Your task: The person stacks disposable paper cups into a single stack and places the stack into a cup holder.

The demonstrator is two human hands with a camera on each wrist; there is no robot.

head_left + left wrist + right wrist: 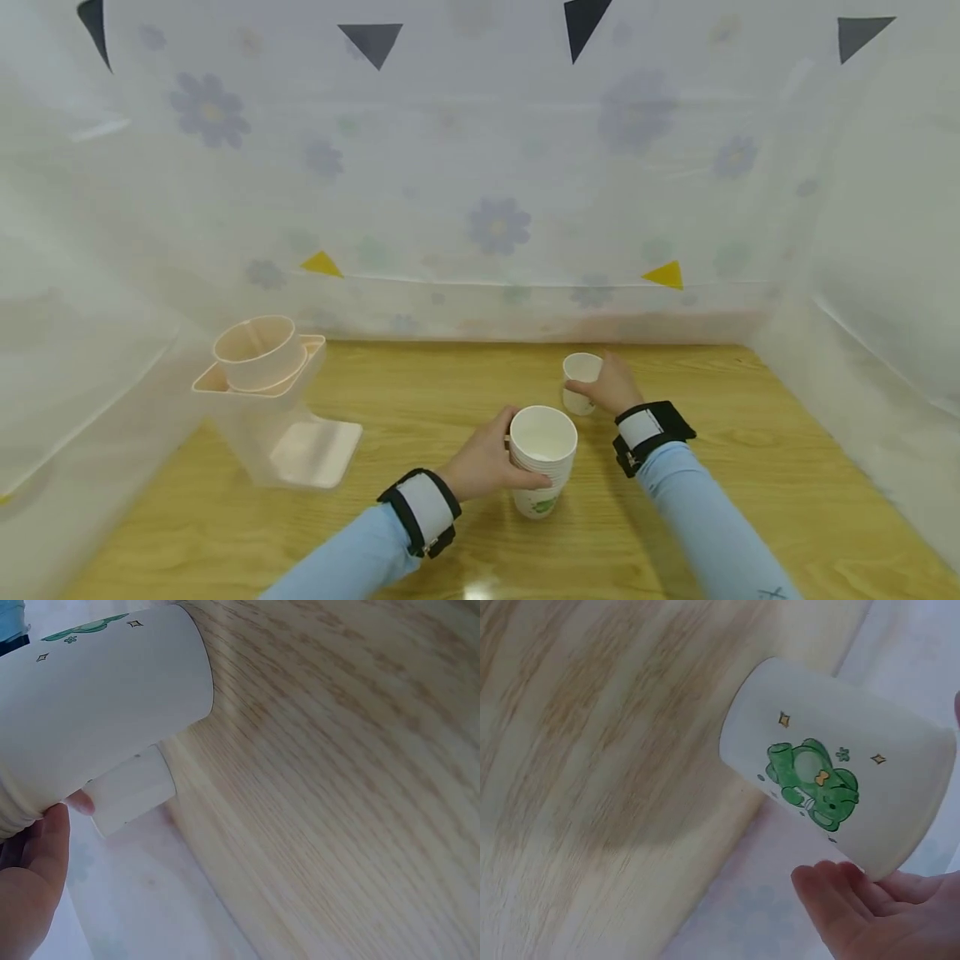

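My left hand [483,458] grips a stack of nested white paper cups [542,450] around its side, thumb in front and the mouths facing up. In the left wrist view the stack [112,690] fills the upper left, its lower end close over the wood. Farther back, my right hand [617,385] holds a single white paper cup [576,398] near its rim, thumb across the front. A green bear print shows on this cup [817,761] in the right wrist view, with fingers [832,900] at the rim.
At the left of the wooden table [450,375] stands a pale pink plastic holder [262,425] with a flat foot and a round cup-like part [258,354] on top. Flower-patterned translucent sheeting [420,183] closes off the back and sides.
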